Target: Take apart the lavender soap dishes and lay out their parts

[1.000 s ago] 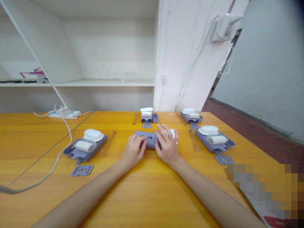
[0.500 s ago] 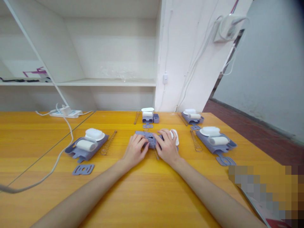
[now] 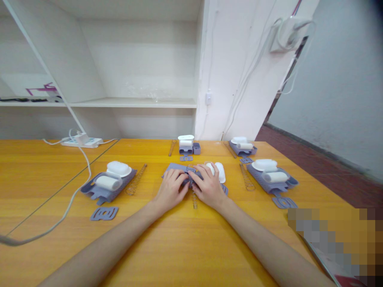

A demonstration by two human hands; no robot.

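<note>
My left hand (image 3: 172,186) is closed with curled fingers on a grey-purple plastic piece (image 3: 176,166) at the middle of the table. Facing it, my right hand (image 3: 208,185) bends its fingers over the darker inner end of the same plastic, and the fingertips hide the contact. A coiled wire spring (image 3: 195,202) lies under and between the hands, its near end showing. Just right of my right hand are a white oval piece (image 3: 220,172) and the edge of a grey slotted plate (image 3: 224,189), partly covered.
Similar sets surround my hands: grey holders (image 3: 113,193) with white rolls (image 3: 275,177), white oval pieces (image 3: 119,169), springs (image 3: 137,181) and slotted plates (image 3: 104,213). A cable (image 3: 67,211) crosses the left side from a power strip (image 3: 82,142). A pixelated object covers the lower right corner.
The grey plastic between my hands has turned and shifted left, so its slotted face no longer shows. More of the spring and the slotted plate is visible. Both hands stay nearly in place.
</note>
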